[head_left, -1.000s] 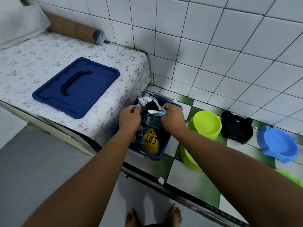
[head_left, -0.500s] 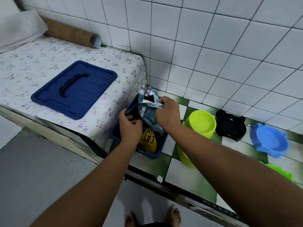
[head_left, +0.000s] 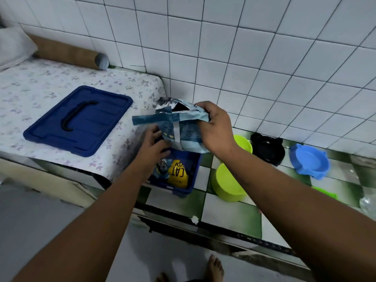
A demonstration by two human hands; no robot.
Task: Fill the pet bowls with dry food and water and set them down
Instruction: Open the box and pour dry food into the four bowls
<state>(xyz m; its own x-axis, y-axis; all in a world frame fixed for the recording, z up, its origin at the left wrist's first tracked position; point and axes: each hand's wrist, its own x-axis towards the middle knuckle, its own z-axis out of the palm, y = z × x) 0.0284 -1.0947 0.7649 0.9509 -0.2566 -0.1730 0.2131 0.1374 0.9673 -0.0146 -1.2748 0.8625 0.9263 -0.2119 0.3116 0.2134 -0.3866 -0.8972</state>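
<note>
My right hand (head_left: 213, 127) grips the crumpled top of a blue cat food bag (head_left: 183, 127), lifted above the blue storage box (head_left: 187, 188) on the floor. My left hand (head_left: 154, 147) reaches into the box beside the bag, fingers relaxed against its lower part and the box edge. A yellow bag marked CAT (head_left: 178, 174) lies inside the box. On the green-and-white tiles to the right are two lime green bowls (head_left: 227, 186) (head_left: 243, 143), a black bowl (head_left: 268, 149) and a blue bowl (head_left: 311, 161).
The box's blue lid (head_left: 79, 121) lies on a flower-patterned mattress (head_left: 40, 86) to the left, with a cardboard tube (head_left: 69, 53) by the tiled wall. A metal floor track (head_left: 223, 231) runs across in front of my bare feet (head_left: 215, 267). Another green item (head_left: 325, 193) sits at far right.
My right hand has lifted the blue bag up out of the box. My left hand let go of the bag top and moved down to the box.
</note>
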